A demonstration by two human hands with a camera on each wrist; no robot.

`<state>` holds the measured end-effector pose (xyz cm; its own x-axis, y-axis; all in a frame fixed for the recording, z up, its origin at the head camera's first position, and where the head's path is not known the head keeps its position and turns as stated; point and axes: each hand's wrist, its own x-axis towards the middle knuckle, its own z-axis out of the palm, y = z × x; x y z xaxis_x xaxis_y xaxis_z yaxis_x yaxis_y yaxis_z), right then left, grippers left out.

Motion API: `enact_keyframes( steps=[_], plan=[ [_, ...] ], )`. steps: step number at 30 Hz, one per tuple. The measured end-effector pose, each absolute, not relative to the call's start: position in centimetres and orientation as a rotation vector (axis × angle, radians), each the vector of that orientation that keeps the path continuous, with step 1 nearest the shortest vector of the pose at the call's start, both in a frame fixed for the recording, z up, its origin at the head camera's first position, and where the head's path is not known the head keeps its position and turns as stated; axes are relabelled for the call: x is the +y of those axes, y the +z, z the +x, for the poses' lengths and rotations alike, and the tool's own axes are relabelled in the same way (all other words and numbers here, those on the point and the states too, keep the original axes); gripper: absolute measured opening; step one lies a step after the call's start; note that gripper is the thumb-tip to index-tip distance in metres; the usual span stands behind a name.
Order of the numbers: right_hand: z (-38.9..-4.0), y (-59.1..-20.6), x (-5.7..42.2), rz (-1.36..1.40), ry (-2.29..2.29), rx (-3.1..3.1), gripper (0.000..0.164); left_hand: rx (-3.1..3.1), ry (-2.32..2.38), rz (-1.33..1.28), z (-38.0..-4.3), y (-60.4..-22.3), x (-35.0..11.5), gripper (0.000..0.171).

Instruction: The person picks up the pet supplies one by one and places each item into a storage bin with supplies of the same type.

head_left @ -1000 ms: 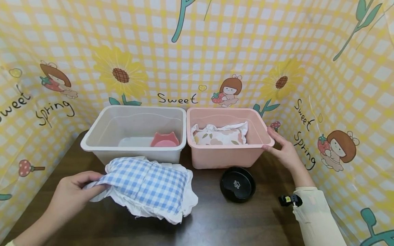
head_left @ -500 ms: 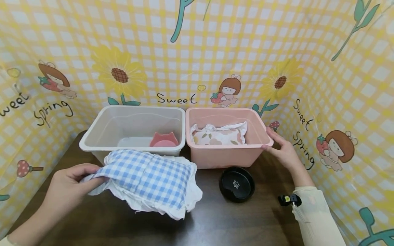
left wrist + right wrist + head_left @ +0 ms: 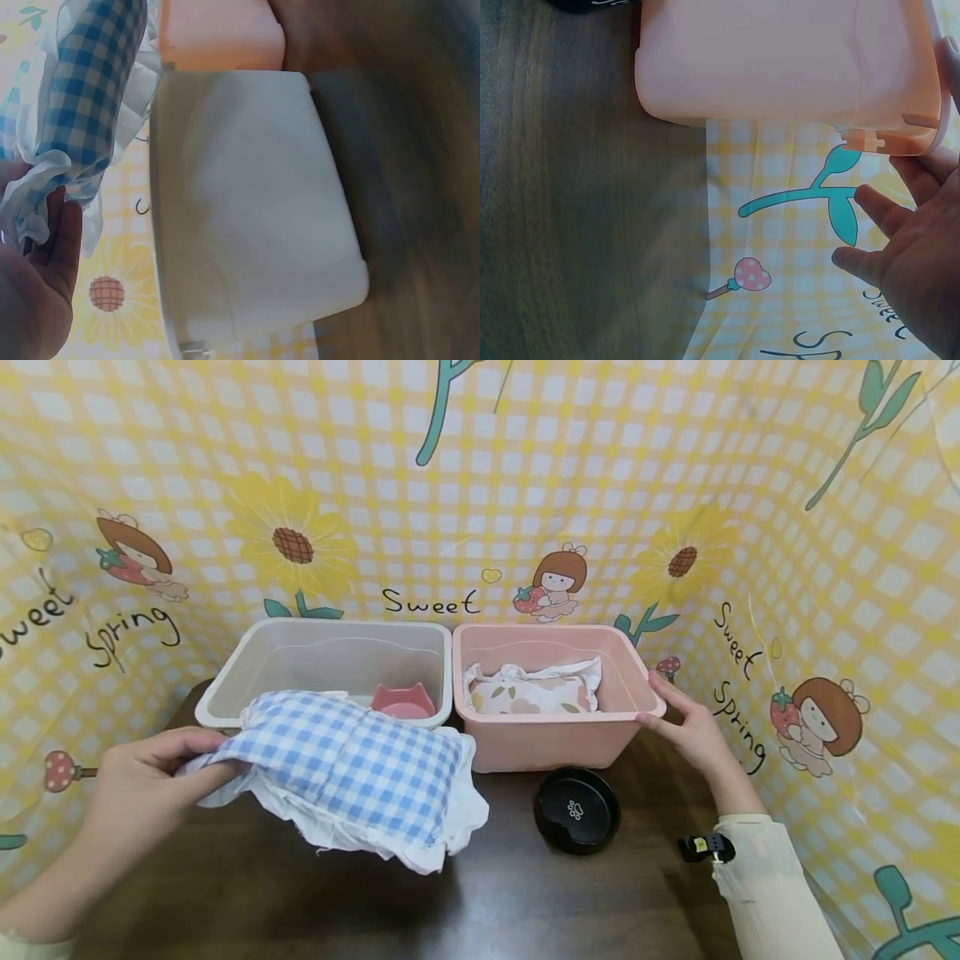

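Note:
In the head view my left hand (image 3: 161,785) pinches the left corner of a blue-and-white checked pillow (image 3: 352,760) with a white ruffled edge. The pillow hangs above the table and covers part of the front rim of the light grey bin (image 3: 247,647). A pink cat-eared bowl (image 3: 402,702) sits in that bin, at its right end. At the right, my right hand (image 3: 693,731) touches the front right corner of the pink bin (image 3: 547,743), its fingers fairly straight. Inside the pink bin lies a white floral pillow (image 3: 532,693) with a ruffled edge.
On the dark wooden table (image 3: 517,902), a black bowl (image 3: 577,810) with a paw print stands in front of the pink bin. The two bins stand side by side. Yellow checked cloth (image 3: 480,485) hangs behind and along both sides.
My left hand has lifted the checked pillow and moved slightly left, so the pillow now overlaps the grey bin's front rim. My right hand has stayed at the pink bin's corner.

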<state>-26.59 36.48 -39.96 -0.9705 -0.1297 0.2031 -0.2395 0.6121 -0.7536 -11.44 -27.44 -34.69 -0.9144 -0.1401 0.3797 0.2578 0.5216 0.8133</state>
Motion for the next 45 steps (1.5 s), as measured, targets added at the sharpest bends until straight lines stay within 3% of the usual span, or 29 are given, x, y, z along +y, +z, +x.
enact_keyframes(
  steps=[22,45],
  plan=[
    [-26.8,-40.3,36.6,0.326,1.315,-2.677,0.077,-2.293,-1.406,-0.072,-14.2,-30.1,-25.9,0.007],
    [-26.6,-40.0,36.4,0.285,1.309,-2.705,0.077,-2.266,-1.33,-0.123,-17.9,-27.4,-24.0,0.021]
  ],
)
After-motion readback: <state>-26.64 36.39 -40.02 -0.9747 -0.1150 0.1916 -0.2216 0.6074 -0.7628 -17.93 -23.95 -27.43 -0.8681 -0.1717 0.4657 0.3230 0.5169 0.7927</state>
